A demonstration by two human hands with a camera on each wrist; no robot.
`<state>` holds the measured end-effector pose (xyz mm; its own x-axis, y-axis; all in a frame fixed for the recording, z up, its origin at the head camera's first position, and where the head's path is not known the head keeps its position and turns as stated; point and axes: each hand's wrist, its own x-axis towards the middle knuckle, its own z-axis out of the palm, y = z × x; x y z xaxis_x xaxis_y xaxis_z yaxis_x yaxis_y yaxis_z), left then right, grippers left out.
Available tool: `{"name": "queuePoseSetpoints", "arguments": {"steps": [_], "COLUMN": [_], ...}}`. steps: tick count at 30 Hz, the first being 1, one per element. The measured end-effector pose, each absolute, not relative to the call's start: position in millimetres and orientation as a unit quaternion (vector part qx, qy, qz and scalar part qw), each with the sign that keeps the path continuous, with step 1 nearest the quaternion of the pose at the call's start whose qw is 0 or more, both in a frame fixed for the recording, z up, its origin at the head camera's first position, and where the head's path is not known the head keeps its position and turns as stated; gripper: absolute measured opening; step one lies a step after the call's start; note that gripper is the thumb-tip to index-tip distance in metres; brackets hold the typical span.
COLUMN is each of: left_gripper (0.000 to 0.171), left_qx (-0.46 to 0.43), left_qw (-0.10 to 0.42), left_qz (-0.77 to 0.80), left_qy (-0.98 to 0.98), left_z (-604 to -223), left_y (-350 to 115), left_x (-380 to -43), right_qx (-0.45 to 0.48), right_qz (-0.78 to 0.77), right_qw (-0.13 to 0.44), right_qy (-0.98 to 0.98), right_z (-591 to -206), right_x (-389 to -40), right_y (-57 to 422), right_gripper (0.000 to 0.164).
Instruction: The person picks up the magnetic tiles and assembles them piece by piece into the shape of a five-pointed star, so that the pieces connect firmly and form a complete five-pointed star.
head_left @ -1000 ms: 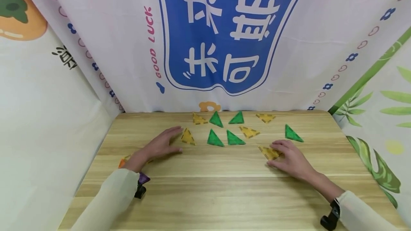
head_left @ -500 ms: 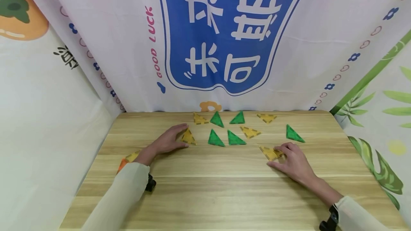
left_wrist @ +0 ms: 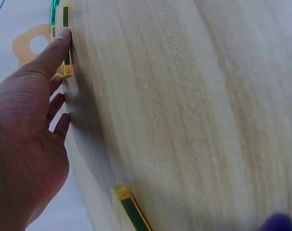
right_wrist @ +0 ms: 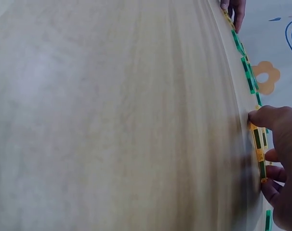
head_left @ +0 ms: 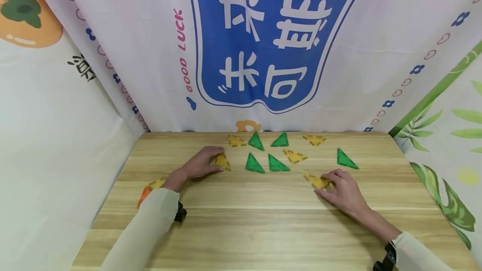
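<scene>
In the head view my left hand [head_left: 199, 164] pinches a yellow triangular magnetic tile [head_left: 224, 162] lying flat at the left end of a group of tiles. The left wrist view shows the thumb [left_wrist: 57, 50] on the tile's near edge [left_wrist: 66, 57]; the other fingertips are partly behind it. Further right, my right hand [head_left: 345, 191] holds another yellow triangular magnetic tile [head_left: 314, 180], thumb at its near side and fingers at its far right. From the right wrist, its dark-striped edge [right_wrist: 258, 139] shows beside the thumb [right_wrist: 264, 116].
Several green [head_left: 255, 163] and yellow triangular tiles [head_left: 295, 156] lie between and behind the hands. One green tile [head_left: 347, 159] lies apart at right. An orange tile [head_left: 143, 196] and a yellow one [head_left: 157, 182] sit by the left forearm. A printed curtain [head_left: 158, 95] borders the wooden table [head_left: 256, 229].
My left hand has moved right and closed its thumb and finger onto the yellow tile. The purple tile beside the left sleeve is now covered in the head view. The right hand hardly moved.
</scene>
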<state>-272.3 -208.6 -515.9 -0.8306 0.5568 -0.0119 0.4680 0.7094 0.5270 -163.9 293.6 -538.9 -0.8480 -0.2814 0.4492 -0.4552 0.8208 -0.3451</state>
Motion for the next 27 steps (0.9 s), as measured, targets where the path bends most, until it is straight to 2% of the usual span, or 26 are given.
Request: {"name": "queuePoseSetpoints", "arguments": {"steps": [14,27], "left_gripper": [0.071,0.074], "left_qx": [0.275,0.311], "left_qw": [0.095,0.102], "left_qz": [0.275,0.26], "left_qy": [0.916,0.908], "left_z": [-509.6,-499.5], "left_y": [-207.0,-213.0], "left_x": [-266.1,-246.5], "right_qx": [0.233,0.36], "right_qz": [0.263,0.312], "right_qw": [0.179,0.162], "right_qy": [-0.919,-0.864], "right_z": [-538.7,-525.8], "right_x": [-164.4,-173.4], "right_y": [284.7,228.2], "right_gripper": [0.043,0.044]}}
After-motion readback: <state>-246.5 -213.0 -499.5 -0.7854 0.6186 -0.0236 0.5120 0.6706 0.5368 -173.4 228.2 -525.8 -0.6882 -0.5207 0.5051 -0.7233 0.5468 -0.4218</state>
